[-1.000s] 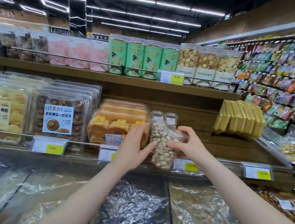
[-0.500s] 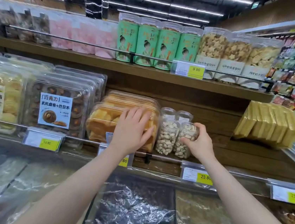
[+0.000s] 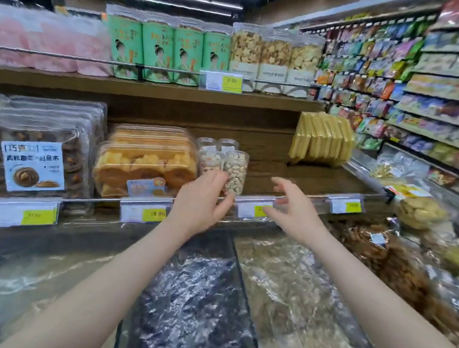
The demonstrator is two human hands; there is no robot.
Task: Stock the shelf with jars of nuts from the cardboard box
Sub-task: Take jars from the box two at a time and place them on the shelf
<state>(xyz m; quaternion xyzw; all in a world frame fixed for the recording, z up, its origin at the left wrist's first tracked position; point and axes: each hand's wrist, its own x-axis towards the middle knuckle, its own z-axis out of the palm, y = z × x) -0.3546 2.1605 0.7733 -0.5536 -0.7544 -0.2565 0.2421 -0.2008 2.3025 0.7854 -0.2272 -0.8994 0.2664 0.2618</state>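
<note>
Jars of nuts (image 3: 235,171) stand upright on the wooden middle shelf (image 3: 308,177), just right of the clear tubs of orange pastries (image 3: 143,164) and behind the wire rail with its price tags (image 3: 253,209). Four jars can be counted: two in front, filled with pale nuts, and two behind, of which only the clear tops show. Both hands hold nothing. The left hand (image 3: 200,202) hangs before the front-left jar with fingers relaxed and apart; whether it touches the jar cannot be told. The right hand (image 3: 294,210) hovers just right of the jars, fingers spread and loosely bent. By the look of them, the jars are stiff, smooth clear plastic cylinders, light to moderate in weight, slick enough to slip and narrow enough to tip against a neighbour; the safest hold is likely round the middle of the barrel, thumb opposite fingers. No cardboard box is in view. Above stand four green canisters (image 3: 168,49) and three tubs of pale snacks (image 3: 273,55).
</note>
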